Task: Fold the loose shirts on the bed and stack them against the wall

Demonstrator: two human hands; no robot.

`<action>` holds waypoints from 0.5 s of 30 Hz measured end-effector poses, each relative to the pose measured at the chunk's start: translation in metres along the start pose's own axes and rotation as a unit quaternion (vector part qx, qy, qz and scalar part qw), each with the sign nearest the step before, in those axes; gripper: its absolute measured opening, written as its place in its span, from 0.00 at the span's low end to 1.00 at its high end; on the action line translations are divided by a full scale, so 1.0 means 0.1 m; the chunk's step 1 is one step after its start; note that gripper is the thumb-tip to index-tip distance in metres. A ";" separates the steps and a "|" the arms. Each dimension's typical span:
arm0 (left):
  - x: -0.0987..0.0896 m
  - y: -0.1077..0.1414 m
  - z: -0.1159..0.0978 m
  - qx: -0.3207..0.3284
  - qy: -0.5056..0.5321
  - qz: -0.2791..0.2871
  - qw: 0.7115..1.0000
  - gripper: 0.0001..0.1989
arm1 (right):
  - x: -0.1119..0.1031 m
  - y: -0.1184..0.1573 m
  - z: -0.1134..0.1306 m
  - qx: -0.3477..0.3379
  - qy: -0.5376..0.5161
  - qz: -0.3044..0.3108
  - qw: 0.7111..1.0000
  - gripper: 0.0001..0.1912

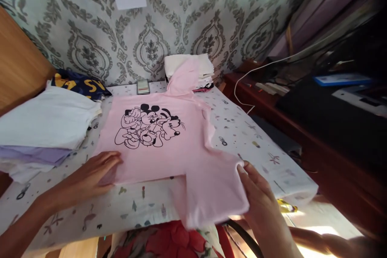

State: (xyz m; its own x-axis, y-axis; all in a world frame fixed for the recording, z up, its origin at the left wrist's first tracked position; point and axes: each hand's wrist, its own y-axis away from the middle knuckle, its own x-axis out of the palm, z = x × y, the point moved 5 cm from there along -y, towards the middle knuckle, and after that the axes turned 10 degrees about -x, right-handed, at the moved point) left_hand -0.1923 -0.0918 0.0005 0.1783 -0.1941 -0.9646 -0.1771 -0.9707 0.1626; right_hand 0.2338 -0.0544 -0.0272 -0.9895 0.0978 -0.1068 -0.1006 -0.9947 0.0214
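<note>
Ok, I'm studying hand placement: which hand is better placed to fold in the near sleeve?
Probably the right hand: it pinches the near sleeve, while the left hand is at the hem of the pink shirt.

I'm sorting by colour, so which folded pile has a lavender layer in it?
The pile at the left: its lavender layer shows beneath the pale top. The pile by the patterned wall at the back shows cream and white, no lavender.
</note>
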 end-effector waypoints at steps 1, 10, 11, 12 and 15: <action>0.04 0.02 0.02 0.000 -0.009 -0.013 1.000 0.25 | -0.04 -0.01 -0.03 0.016 -0.014 -0.021 1.000 0.27; 0.00 0.03 0.22 -0.045 -0.036 -0.099 0.993 0.21 | -0.06 0.35 -0.18 0.080 0.093 0.141 0.982 0.22; -0.03 0.04 0.27 -0.054 -0.031 -0.100 0.993 0.21 | -0.08 0.39 -0.15 0.082 0.094 0.141 0.982 0.22; -0.06 0.05 0.31 -0.061 -0.024 -0.102 0.993 0.21 | -0.10 0.42 -0.12 0.089 0.085 0.135 0.983 0.22; -0.06 0.07 0.46 -0.061 0.007 -0.097 0.993 0.19 | -0.17 0.44 -0.07 0.085 0.084 0.107 0.987 0.24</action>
State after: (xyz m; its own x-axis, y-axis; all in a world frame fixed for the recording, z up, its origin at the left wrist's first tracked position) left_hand -0.2390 -0.0913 -0.0020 0.2112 -0.0021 -0.9774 -0.0202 -0.9998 -0.0022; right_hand 0.2472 -0.0997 -0.0311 -0.9601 -0.1352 -0.2447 0.0792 -0.9709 0.2259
